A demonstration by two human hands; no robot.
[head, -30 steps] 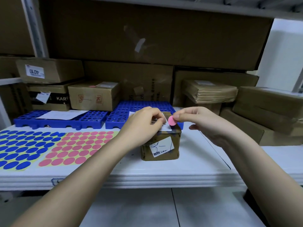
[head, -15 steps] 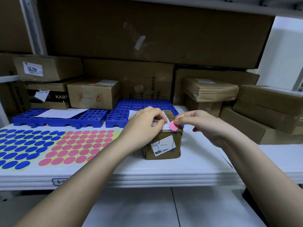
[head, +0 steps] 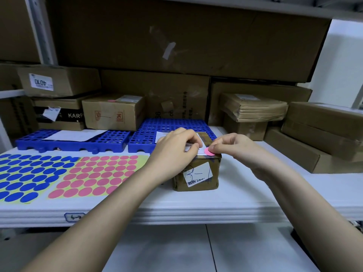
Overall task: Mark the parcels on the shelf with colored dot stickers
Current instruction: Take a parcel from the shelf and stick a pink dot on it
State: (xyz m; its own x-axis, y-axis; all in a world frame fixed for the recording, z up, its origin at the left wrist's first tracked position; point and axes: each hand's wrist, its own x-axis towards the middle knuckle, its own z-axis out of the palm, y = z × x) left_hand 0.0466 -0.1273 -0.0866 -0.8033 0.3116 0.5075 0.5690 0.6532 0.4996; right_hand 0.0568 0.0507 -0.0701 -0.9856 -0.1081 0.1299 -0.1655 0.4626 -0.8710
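A small brown parcel with a white handwritten label on its front stands on the white shelf. My left hand curls over the parcel's top left and grips it. My right hand pinches a pink dot sticker and holds it down at the top front edge of the parcel. To the left lie a sheet of pink dots and a sheet of blue dots.
Two blue perforated trays lie behind the sheets, one with a paper on it. Cardboard boxes are stacked along the back, and more boxes at the right. A large carton spans the top.
My right hand has lowered the pink dot from in front of the parcel's top edge down onto it. My left hand stays on the parcel.
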